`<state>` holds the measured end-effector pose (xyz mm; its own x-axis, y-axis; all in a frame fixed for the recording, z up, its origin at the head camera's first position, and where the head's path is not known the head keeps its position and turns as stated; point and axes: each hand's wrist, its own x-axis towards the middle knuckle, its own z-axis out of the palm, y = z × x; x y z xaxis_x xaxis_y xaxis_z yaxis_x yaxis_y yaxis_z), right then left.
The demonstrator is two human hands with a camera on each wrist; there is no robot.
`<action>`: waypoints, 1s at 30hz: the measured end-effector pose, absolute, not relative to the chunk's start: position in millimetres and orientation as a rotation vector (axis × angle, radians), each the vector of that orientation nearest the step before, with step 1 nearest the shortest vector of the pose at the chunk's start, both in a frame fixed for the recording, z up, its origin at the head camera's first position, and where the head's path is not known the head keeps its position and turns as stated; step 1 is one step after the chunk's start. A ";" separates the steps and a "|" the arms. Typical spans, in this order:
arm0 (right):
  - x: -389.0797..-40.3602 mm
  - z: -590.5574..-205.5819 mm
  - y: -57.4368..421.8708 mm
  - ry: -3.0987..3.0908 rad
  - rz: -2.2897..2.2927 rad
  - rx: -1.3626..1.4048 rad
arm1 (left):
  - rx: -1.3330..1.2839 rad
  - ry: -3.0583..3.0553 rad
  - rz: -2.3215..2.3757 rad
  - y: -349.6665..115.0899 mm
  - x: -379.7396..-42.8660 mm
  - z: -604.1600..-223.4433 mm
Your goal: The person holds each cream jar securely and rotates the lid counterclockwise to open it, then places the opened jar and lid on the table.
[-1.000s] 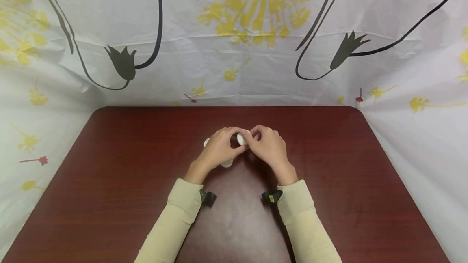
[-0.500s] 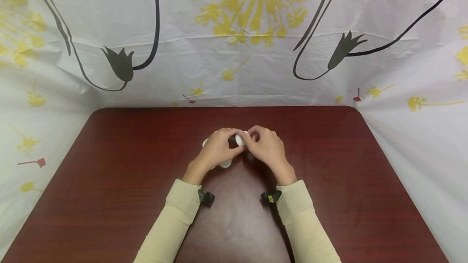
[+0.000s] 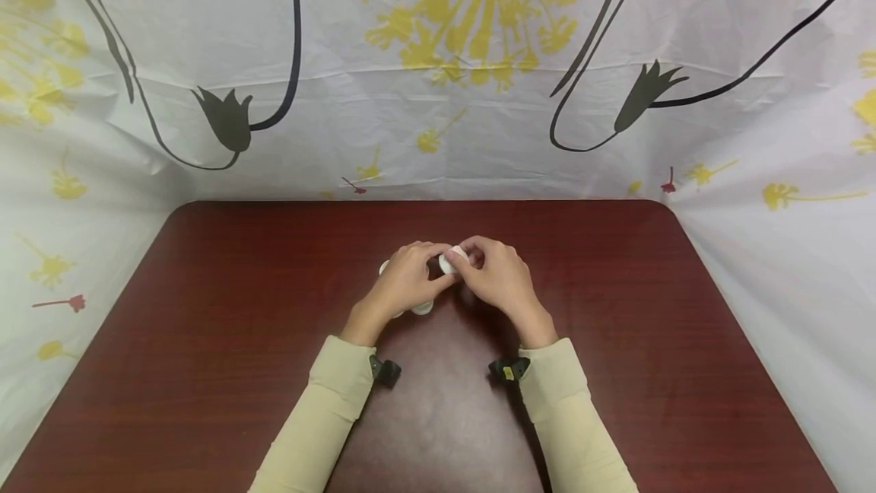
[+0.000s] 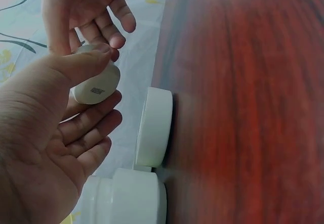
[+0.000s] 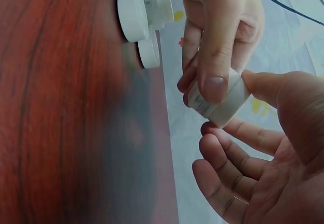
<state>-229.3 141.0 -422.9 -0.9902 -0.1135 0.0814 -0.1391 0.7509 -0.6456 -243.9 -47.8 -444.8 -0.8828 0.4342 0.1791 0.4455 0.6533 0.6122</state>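
Observation:
Between both hands, above the table, is a small round white jar (image 3: 451, 261). My left hand (image 3: 408, 276) grips it, the thumb pressed across its side; in the left wrist view a small dark printed mark shows on the jar's (image 4: 96, 87) flat face. My right hand (image 3: 503, 272) pinches the other end between thumb and fingers. In the right wrist view the jar (image 5: 230, 102) is tilted, with small print on its side and a seam around it. Beneath the left hand, another white jar (image 5: 132, 14) and a low white round piece (image 4: 154, 128) stand on the table.
The dark red-brown table (image 3: 274, 265) has more white round pieces (image 3: 422, 307) partly hidden under the left hand. A pale sheet (image 3: 342, 112) with yellow and grey flower prints hangs behind the table and along both sides.
The white jar has turned slightly between the hands, and more of its white face shows. Both hands stay almost in place.

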 end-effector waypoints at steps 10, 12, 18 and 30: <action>-228.4 -418.1 139.6 -2.925 1.115 0.238 | -0.693 -2.847 -1.088 -49.8 -243.6 -443.0; -227.9 -417.9 139.5 -2.926 1.119 0.243 | -0.683 -2.850 -1.086 -50.1 -243.9 -442.7; -227.2 -419.0 142.6 -2.914 1.130 0.268 | -0.682 -2.851 -1.095 -50.4 -244.6 -443.3; -228.8 -419.2 141.7 -2.932 1.033 0.086 | -0.697 -2.857 -1.076 -51.1 -243.1 -441.5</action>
<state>-228.8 141.7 -419.2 -0.9980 -0.0414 0.0482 -0.0625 0.7779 -0.6252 -243.1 -51.1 -441.5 -0.9010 0.4025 0.1619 0.4093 0.6648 0.6250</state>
